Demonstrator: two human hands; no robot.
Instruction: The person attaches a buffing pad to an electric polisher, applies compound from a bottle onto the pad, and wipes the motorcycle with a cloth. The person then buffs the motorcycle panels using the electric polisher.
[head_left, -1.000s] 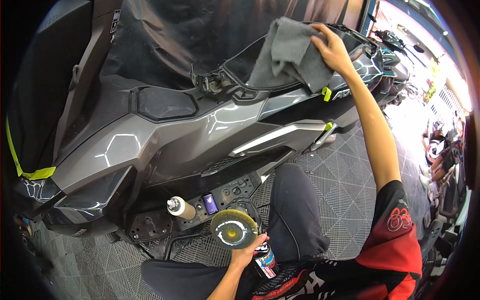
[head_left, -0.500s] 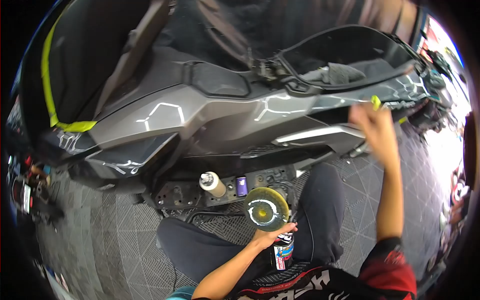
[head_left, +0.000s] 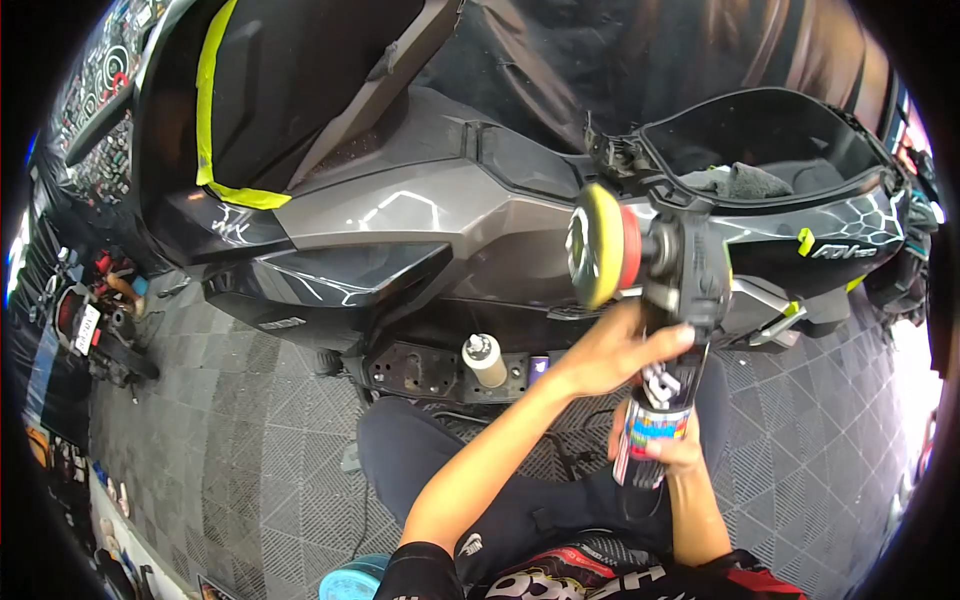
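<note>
A power polisher (head_left: 702, 268) is held upright in front of the scooter's side panel (head_left: 520, 235). Its round yellow foam pad (head_left: 602, 245) on a red backing faces left, with whitish compound on its face. My left hand (head_left: 615, 355) is wrapped round the polisher's neck, just under the head. Lower down, my right hand (head_left: 668, 445) grips the handle with its colourful sticker. Most fingers of the right hand are hidden behind the handle. Whether the pad touches the panel I cannot tell.
A bottle (head_left: 485, 360) of beige liquid and a small purple item (head_left: 540, 366) stand on the scooter's footboard (head_left: 410, 370). A grey cloth (head_left: 750, 182) lies in the open under-seat bin (head_left: 690, 135). Yellow-green tape (head_left: 210, 110) edges the front panel. A blue tub (head_left: 355, 577) sits at lower left.
My right hand has come down from the rear side panel and taken the polisher's handle. The polisher has risen to the right, its pad turning leftward. The view has shifted left.
</note>
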